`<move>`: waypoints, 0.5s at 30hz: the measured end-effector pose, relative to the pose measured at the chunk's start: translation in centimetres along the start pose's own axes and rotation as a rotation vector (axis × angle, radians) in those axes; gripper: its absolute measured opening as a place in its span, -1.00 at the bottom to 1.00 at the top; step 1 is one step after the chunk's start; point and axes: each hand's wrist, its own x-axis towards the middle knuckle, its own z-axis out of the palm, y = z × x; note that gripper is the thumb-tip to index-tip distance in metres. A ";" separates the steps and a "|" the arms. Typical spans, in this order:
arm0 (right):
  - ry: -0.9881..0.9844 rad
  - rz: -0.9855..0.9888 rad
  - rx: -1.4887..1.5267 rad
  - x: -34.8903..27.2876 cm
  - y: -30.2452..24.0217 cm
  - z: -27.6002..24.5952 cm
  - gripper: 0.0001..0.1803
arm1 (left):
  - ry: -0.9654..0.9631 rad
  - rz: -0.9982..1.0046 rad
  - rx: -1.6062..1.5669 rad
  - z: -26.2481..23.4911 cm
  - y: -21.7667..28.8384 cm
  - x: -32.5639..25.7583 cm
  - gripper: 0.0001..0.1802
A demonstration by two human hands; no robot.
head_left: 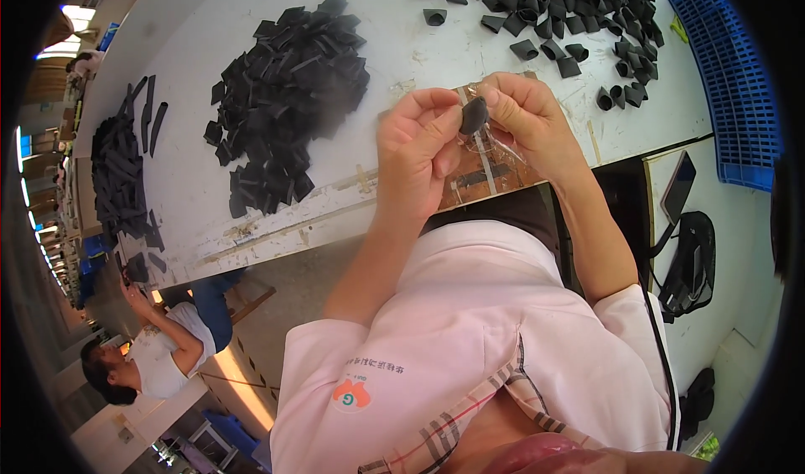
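Note:
Above the table's front edge, my left hand (419, 148) and my right hand (532, 123) pinch a small black curled piece (475, 115) between them. Thumbs and fingertips of both hands are closed on it from either side. It looks like a short loop of soft sheet; its exact material I cannot tell. Below the hands lies a brown board (457, 190) with a pale strip across it and a dark flat bar on it. Left of my hands spreads a big heap of flat black pieces (293, 88). Beyond my right hand is a pile of short, open-ended black pieces (545, 4).
Long black strips (122, 168) are heaped at the white table's (180, 46) far left end. A blue plastic basket (725, 71) stands at the right, above a black bag (689, 264) and a phone-like slab (678, 186). Another person (172, 348) sits at lower left, working with their hands.

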 end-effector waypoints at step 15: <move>0.039 -0.023 -0.149 0.0 -0.1 -0.3 -0.65 | 0.021 0.538 0.742 0.7 -0.7 0.5 -0.75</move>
